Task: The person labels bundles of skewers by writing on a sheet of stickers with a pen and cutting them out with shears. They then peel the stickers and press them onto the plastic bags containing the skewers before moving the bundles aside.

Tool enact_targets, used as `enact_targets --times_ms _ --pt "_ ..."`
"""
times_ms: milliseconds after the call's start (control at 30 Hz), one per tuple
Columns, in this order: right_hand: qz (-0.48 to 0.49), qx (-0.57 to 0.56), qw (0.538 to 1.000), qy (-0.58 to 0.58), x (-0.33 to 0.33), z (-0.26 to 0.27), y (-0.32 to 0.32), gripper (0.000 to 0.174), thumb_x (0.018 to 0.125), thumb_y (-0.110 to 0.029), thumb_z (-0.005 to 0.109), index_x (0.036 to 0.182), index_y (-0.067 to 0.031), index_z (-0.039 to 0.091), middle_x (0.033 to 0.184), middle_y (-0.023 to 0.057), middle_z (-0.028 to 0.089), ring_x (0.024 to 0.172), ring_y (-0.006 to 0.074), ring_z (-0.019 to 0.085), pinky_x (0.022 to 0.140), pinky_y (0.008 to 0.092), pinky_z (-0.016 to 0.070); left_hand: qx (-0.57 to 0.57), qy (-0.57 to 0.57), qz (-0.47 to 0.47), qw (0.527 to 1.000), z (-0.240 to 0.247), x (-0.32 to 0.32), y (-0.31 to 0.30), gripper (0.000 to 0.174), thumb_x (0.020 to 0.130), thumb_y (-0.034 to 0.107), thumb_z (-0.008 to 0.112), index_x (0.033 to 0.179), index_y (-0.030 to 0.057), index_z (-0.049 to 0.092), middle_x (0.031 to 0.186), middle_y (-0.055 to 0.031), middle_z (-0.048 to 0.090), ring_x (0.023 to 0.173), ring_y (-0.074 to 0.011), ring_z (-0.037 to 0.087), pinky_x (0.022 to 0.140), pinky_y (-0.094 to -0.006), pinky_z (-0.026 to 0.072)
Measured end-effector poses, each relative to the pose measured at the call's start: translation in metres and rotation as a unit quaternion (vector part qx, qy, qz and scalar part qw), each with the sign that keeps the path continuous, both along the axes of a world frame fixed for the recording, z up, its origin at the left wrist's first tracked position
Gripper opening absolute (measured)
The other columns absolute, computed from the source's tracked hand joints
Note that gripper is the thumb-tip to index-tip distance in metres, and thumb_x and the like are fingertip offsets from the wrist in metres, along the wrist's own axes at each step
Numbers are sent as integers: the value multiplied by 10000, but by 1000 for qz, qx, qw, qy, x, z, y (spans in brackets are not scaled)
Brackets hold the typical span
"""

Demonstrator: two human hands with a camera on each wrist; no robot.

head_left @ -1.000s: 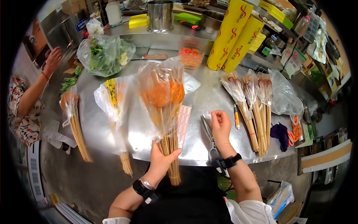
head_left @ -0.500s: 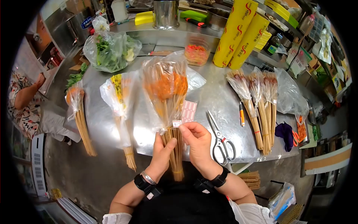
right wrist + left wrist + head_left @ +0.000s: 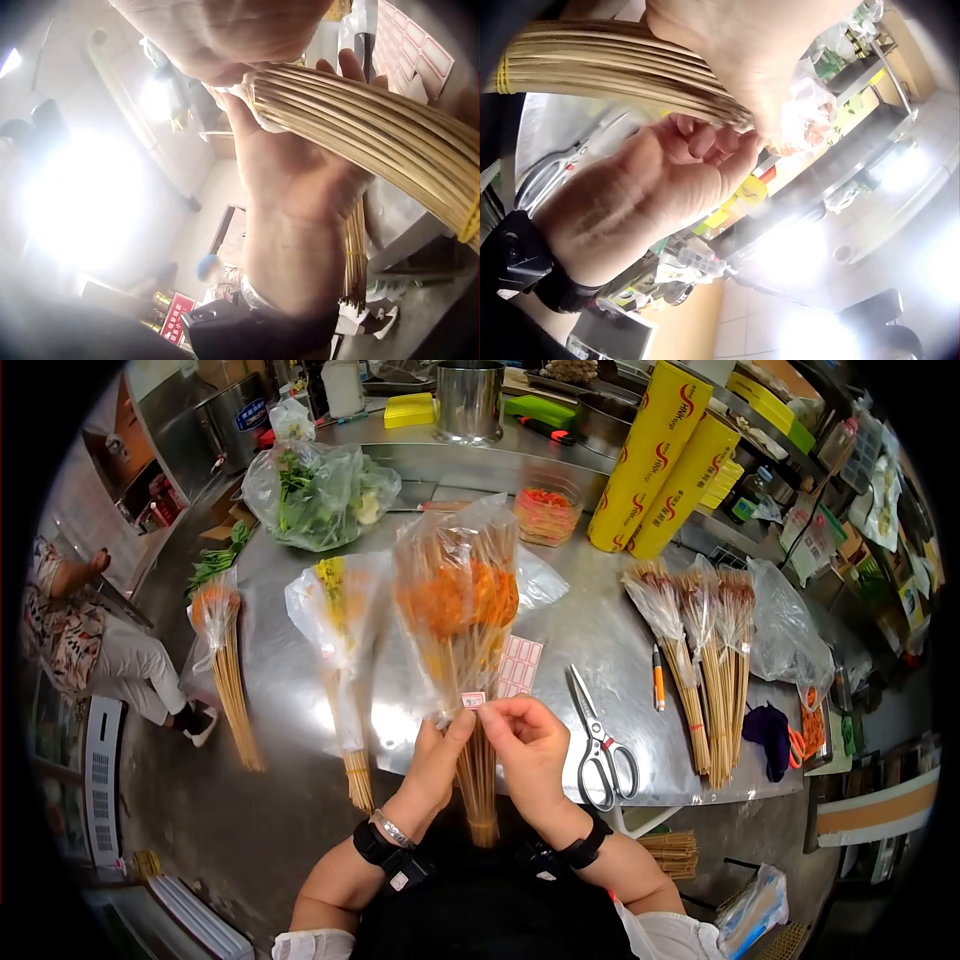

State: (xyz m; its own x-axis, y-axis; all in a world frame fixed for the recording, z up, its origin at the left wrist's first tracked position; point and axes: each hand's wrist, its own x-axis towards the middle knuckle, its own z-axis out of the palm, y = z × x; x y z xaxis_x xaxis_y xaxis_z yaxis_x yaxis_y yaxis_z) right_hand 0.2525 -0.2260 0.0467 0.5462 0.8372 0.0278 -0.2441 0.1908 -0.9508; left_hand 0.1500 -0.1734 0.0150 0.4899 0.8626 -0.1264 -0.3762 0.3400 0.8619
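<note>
My left hand [image 3: 425,772] grips a thick bundle of bamboo skewers [image 3: 478,795] just below the tied neck of a clear plastic bag. Orange food [image 3: 460,600] covers the skewers' bagged upper ends. At the neck sits a small white label with a red border [image 3: 473,700], my left thumb right at its lower edge. My right hand [image 3: 530,755] pinches the label's right side between thumb and forefinger. Both wrist views show the skewers, [image 3: 615,64] [image 3: 367,120] with a yellow band near their bare ends. A sheet of red-bordered labels [image 3: 521,665] lies behind the right hand.
Scissors [image 3: 600,750] and an orange pen [image 3: 658,678] lie right of my hands. Bagged skewer bundles rest at left [image 3: 228,660] and right [image 3: 715,680]. Yellow wrap boxes [image 3: 655,450], a bag of greens [image 3: 315,500] and a plastic tub [image 3: 548,510] stand behind. Another person [image 3: 100,630] is at far left.
My right hand has come left from beside the scissors to the bag's neck, bringing the label. The left thumb has since moved up to the label. The left hand keeps hold of the skewers.
</note>
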Motion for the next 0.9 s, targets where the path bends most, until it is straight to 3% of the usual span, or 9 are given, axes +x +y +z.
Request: enact_targets --times_ms 67,167,567,667,767,900 --pt "11 2 1000 0 0 0 -2 73 928 -60 698 963 -6 664 835 -15 654 712 26 576 633 169 451 -18 1 -23 1000 1 -4 3 404 994 342 617 1176 -18 591 1092 -57 650 987 -117 610 866 -289 500" --pt "11 -7 999 -37 0 0 -3 67 928 -55 696 953 -6 655 804 -27 638 701 22 566 624 167 445 -31 6 6 999 8 0 0 395 993 346 617 1151 -16 614 1060 -53 659 945 -110 620 832 -273 504" --pt "5 6 1000 -3 0 5 0 110 887 -21 727 878 -25 617 696 -82 487 616 -3 420 540 168 347 -48 13 -21 999 9 -1 1 433 981 382 625 1129 -25 630 1050 -57 662 932 -108 624 805 -262 502" --pt "-12 11 999 -42 0 0 1 118 880 -18 734 859 -25 618 691 -85 466 609 -3 401 533 171 335 -53 13 -13 998 8 0 0 429 978 377 629 1127 -26 631 1047 -61 664 933 -113 630 804 -264 505" --pt "-11 8 997 -75 2 -6 1 181 872 -21 744 877 -41 565 707 -78 460 607 -3 398 529 171 331 -47 7 -19 999 8 2 -1 424 979 376 627 1123 -23 630 1036 -64 667 921 -118 636 798 -266 509" --pt "-10 32 999 -16 8 -6 3 280 871 -33 749 910 -73 475 741 -62 470 617 -2 415 529 174 339 -63 4 -13 998 12 3 -1 420 981 378 621 1118 -19 626 1018 -66 670 901 -120 639 784 -268 515"
